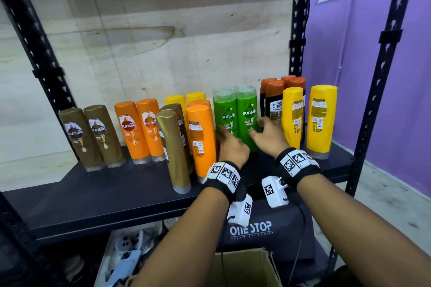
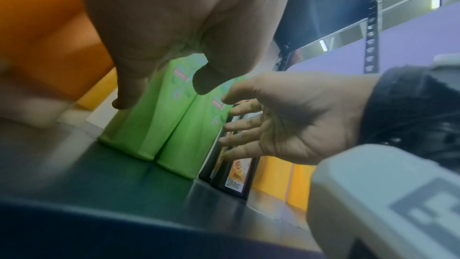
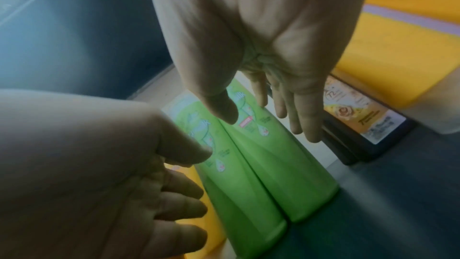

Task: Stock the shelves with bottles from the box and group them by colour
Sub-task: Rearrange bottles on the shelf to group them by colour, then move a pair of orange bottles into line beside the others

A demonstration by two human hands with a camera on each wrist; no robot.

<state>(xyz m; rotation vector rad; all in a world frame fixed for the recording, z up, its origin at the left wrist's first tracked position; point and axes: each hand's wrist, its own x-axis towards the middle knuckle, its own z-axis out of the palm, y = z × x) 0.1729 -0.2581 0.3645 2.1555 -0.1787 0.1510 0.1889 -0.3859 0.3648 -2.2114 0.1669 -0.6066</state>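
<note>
Head view looks down on a black shelf (image 1: 93,193) where shampoo bottles stand cap-down in colour clusters: brown bottles (image 1: 91,137) at the left, then orange bottles (image 1: 140,130), a mixed knot of gold, orange and yellow, the two green Sunsilk bottles (image 1: 235,112) in the middle, dark bottles with rust-orange ends behind, and yellow bottles (image 1: 307,119) at the right. The left hand (image 1: 231,149) and right hand (image 1: 268,137) flank the green pair, one to each side, fingers (image 2: 239,125) spread and relaxed, clamped on nothing; both wrist views show the fingertips just beside or brushing the bottle walls without wrapping them (whether they touch is hard to tell through the blur). The green bottles stand upright, pressed side against side, on the shelf between the front orange bottle (image 1: 200,140) and the dark bottles (image 1: 275,107). I judge them to be rigid, smooth plastic, moderately heavy if full, somewhat slippery, and tall on a narrow cap, so prone to tip and knock neighbours. The safest hold looks to be around the mid-body, near the label, palms squeezing the pair from both outer sides. The cardboard box (image 1: 245,268) sits below the shelf edge.
</note>
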